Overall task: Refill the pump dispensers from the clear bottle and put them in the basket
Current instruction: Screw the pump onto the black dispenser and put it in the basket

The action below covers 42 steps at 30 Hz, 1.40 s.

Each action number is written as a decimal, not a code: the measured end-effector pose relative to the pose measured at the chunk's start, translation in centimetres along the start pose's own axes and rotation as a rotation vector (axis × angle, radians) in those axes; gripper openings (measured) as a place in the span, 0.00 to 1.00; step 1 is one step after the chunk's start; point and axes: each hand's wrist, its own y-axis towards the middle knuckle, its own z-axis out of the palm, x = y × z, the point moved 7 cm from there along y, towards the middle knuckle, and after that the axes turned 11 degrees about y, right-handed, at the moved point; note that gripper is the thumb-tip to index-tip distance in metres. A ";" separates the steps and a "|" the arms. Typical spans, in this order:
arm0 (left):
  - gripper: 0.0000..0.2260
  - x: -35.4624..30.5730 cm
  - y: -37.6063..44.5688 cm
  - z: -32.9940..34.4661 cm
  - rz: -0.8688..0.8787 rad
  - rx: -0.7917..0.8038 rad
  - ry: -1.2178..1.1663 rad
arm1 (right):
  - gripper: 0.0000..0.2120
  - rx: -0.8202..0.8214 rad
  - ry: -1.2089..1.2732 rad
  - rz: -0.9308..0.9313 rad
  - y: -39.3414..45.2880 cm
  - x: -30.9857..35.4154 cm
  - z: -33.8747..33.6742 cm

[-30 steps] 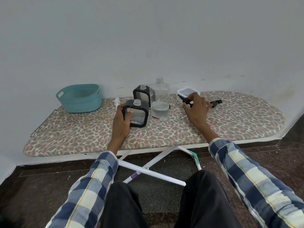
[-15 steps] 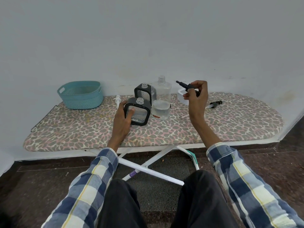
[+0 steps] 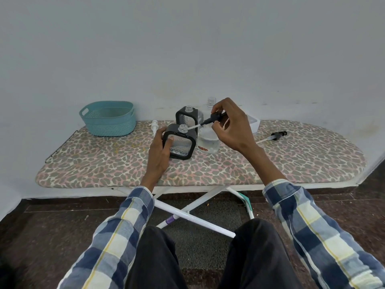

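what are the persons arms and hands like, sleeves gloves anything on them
Both arms wear long sleeves in a large check of navy, pale blue and cream with thin yellow lines, left sleeve and right sleeve, cuffs ending near the wrists. The left hand and right hand are bare: no gloves, rings or watch visible.

basket left of dispensers, on board

Right hand pinches pump; left hand grips dispenser.

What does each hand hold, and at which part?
Left hand: near dispenser, by its left side. Right hand: black pump, by its head.
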 end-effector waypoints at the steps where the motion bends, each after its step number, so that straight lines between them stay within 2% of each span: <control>1: 0.19 0.0 0.0 0.0 -0.002 0.000 -0.001 | 0.09 -0.005 -0.007 -0.002 0.2 0.1 -0.1; 5: 0.18 0.0 0.0 0.1 -0.001 0.002 0.001 | 0.09 -0.021 -0.007 -0.003 0.9 0.7 -0.5; 8: 0.19 -0.1 0.0 0.1 -0.006 0.006 0.001 | 0.11 0.039 -0.043 -0.010 1.2 1.2 0.2; 16: 0.17 -0.8 -0.1 0.1 0.042 0.006 0.008 | 0.12 0.292 -0.156 -0.013 2.3 1.8 3.9; 21: 0.18 -0.7 -0.2 -0.1 0.012 -0.001 -0.022 | 0.12 0.422 -0.197 0.000 3.3 1.9 6.2; 27: 0.18 -0.8 -0.2 -0.1 0.014 0.014 0.007 | 0.16 0.728 -0.257 0.119 3.4 -0.1 8.8; 32: 0.17 -0.9 -0.4 -0.2 -0.003 0.021 -0.020 | 0.16 0.734 -0.265 0.179 4.2 -0.7 9.6; 36: 0.14 -0.8 -0.6 -0.2 -0.027 0.027 -0.037 | 0.08 0.707 -0.284 0.236 4.9 -0.6 9.8; 42: 0.13 -0.8 -0.7 -0.6 -0.055 0.002 -0.074 | 0.17 0.587 -0.376 0.213 5.3 0.3 9.8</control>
